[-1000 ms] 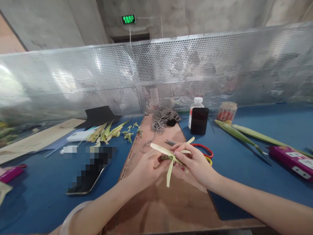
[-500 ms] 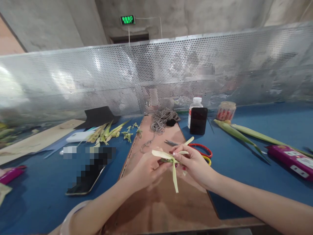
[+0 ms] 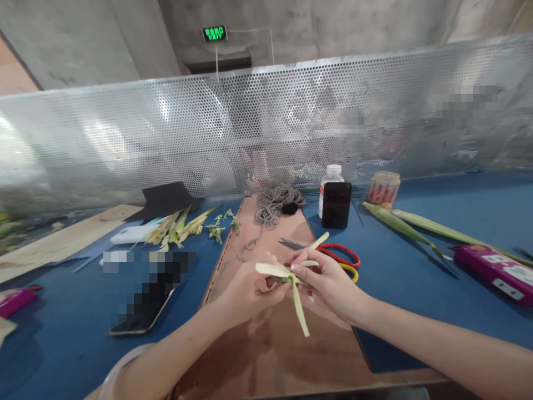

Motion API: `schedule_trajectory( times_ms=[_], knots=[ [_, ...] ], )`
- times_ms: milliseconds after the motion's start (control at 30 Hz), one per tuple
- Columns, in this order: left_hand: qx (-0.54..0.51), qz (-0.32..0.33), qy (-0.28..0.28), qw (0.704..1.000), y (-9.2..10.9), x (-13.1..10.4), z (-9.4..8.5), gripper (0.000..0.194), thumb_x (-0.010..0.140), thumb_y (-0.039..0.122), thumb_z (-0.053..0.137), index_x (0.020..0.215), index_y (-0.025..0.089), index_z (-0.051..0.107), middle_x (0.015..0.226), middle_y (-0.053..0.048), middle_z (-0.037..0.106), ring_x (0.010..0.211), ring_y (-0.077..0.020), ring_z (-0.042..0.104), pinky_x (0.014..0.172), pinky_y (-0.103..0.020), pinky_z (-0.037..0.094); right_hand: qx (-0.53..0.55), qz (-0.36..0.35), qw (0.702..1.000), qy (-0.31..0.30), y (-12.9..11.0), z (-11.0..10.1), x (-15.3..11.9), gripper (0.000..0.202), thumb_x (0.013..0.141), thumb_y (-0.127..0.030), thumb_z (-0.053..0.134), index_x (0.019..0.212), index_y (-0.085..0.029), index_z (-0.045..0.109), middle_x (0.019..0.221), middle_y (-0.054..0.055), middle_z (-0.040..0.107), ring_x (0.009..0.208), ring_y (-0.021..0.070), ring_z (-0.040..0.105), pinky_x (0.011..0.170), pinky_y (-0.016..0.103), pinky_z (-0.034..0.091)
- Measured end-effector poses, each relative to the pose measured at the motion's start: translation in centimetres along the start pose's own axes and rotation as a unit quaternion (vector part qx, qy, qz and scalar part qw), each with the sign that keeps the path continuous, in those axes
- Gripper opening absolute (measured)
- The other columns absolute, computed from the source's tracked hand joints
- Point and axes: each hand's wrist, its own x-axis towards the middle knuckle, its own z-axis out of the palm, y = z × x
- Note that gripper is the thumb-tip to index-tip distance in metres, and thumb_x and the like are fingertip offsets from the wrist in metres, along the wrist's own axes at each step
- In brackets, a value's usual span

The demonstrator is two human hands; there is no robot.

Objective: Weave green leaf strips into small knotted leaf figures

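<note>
Between my two hands is a small knotted piece of pale green leaf strips (image 3: pixel 272 270), its loose ends sticking out to the left, up to the right and down. My left hand (image 3: pixel 252 286) closes around its left side, with the fingertips partly hidden. The thumb and fingers of my right hand (image 3: pixel 327 280) pinch the piece near its knot. Just behind my right hand lie scissors (image 3: pixel 352 256) with red and yellow handles, the blades pointing left and partly visible. A brown board (image 3: pixel 266 355) lies below both hands.
Grey yarn (image 3: pixel 275 203) is heaped at the board's far end. Leaf scraps (image 3: pixel 179 226) and a phone (image 3: pixel 145 308) lie left. A bottle (image 3: pixel 333 173) stands behind a dark upright phone (image 3: pixel 336 205). Long leaves (image 3: pixel 403 230), a jar (image 3: pixel 383 188) and a purple pack (image 3: pixel 495 272) are right.
The hanging leaf strip has swung slightly to the right and down. My right fingers have shifted a little to the left at the knot, and both hands keep their hold.
</note>
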Motion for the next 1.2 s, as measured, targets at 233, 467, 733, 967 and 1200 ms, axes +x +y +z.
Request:
schedule_trajectory(
  times_ms=[233,467,733,967,1200],
  knots=[
    [-0.042,-0.052,0.007,0.998,-0.5,0.4,-0.3,0.014,0.076,0.026,0.05,0.082,0.018,0.06,0.082,-0.003,0.057,0.07,-0.0142,0.052,0.062,-0.024,0.043,0.011,-0.023,0.998,0.053,0.1,-0.1,0.1,0.021,0.073,-0.036,0.059,0.071,-0.019,0.047,0.063,-0.003,0.055,0.054,0.0089,0.048,0.049,0.021,0.037],
    [-0.061,-0.127,0.058,0.988,-1.2,0.4,0.2,0.014,0.072,0.02,0.052,0.086,0.018,0.055,0.075,-0.001,0.057,0.066,-0.0137,0.055,0.059,-0.024,0.045,-0.015,-0.067,0.99,0.127,0.5,-0.3,0.3,0.018,0.076,-0.036,0.055,0.076,-0.021,0.044,0.061,-0.003,0.053,0.055,0.0115,0.051,0.053,0.025,0.043],
    [-0.23,-0.102,-0.04,0.967,-0.1,0.4,-0.9,0.027,0.073,0.013,0.04,0.092,0.017,0.059,0.082,-0.002,0.062,0.074,-0.0149,0.056,0.067,-0.025,0.044,-0.05,-0.1,0.987,0.113,0.1,0.0,-0.1,0.016,0.077,-0.033,0.053,0.073,-0.022,0.043,0.075,-0.001,0.056,0.065,0.0129,0.057,0.063,0.028,0.046],
    [-0.201,-0.136,-0.015,0.97,-0.4,0.2,-0.3,0.021,0.077,0.033,0.049,0.079,0.014,0.058,0.076,-0.004,0.062,0.07,-0.0158,0.055,0.065,-0.026,0.043,-0.09,-0.092,0.988,0.083,0.3,0.0,-0.2,0.013,0.077,-0.03,0.053,0.072,-0.021,0.045,0.076,0.0,0.054,0.068,0.0139,0.055,0.064,0.028,0.044],
    [-0.119,-0.103,-0.023,0.987,0.3,0.5,-0.5,0.016,0.077,0.021,0.049,0.064,0.014,0.055,0.062,0.0,0.056,0.063,-0.0125,0.052,0.061,-0.022,0.04,-0.166,-0.081,0.979,0.084,0.6,-0.4,0.0,0.013,0.079,-0.029,0.05,0.07,-0.019,0.047,0.06,-0.003,0.05,0.054,0.0103,0.045,0.05,0.022,0.036]
  ],
)
